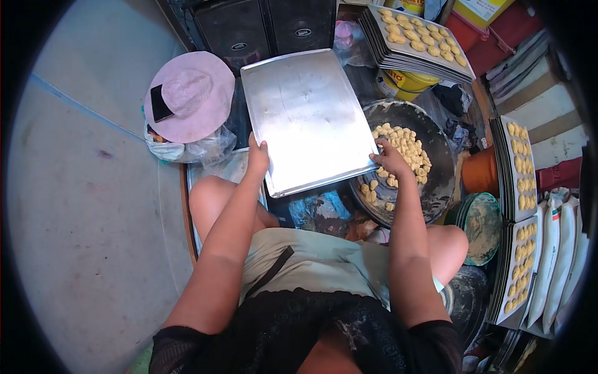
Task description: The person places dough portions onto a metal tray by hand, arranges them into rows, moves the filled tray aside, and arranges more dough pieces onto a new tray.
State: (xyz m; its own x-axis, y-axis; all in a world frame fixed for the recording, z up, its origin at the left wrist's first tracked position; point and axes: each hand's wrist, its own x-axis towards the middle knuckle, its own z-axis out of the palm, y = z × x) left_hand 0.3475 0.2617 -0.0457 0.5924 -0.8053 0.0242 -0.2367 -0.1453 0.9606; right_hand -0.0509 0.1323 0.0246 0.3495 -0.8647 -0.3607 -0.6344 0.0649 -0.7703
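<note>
An empty metal tray [308, 124] is held up in front of me, tilted a little. My left hand [258, 156] grips its left edge near the lower corner, thumb on top. At the lower right corner, my right hand [391, 157] has its fingers closed on the rim. Beneath and beyond my right hand lies a wide dark round pan [439, 187] with many pale yellow dough pieces [405, 148] in it. The tray hides what is directly under it.
Stacked trays of dough pieces stand at the back right [423, 38] and along the right side [522, 165]. A pink hat [193, 100] with a phone [160, 103] lies left. Green round trays [483, 227] sit near my right knee; black speakers [240, 31] stand behind.
</note>
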